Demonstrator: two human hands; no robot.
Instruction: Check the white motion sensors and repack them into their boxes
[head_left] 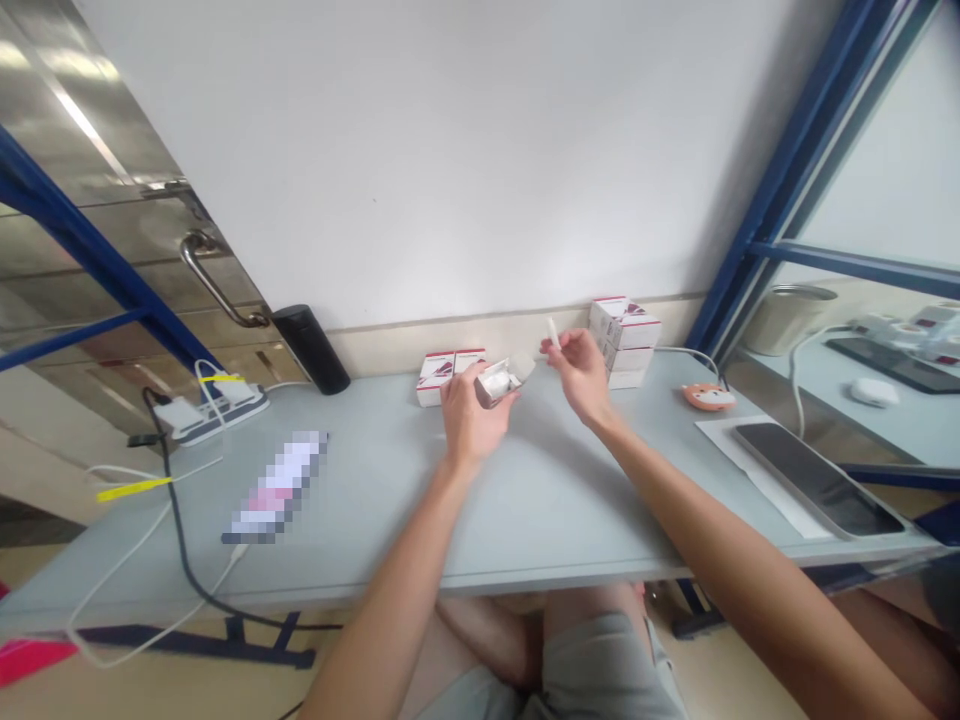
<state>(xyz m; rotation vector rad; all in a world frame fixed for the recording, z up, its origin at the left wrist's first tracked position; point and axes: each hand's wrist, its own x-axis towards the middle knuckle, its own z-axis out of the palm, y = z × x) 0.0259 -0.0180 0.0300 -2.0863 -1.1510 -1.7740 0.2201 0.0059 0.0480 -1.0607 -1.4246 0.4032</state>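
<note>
Two hands work just above a grey table point(420, 520). The left hand point(469, 420) is curled, its fingers point(459, 385) cradling a small open white box point(499, 382) with something white inside, too small to make out. The right hand point(581, 378), a little apart from it, pinches a thin white stick point(553, 332) upright between thumb and forefinger, its other fingers loosely bent. Just behind the left hand sit two red-and-white cartons point(448, 375); behind the right hand, a stack of similar cartons point(624, 338) stands against the wall. Further right lie an orange animal-faced ornament point(707, 396) and a dark tablet point(817, 480) on white paper point(750, 475). Further left stand a black bottle point(310, 348) and a power strip point(221, 412) with cables; a pixelated item point(277, 487) lies near it.
</note>
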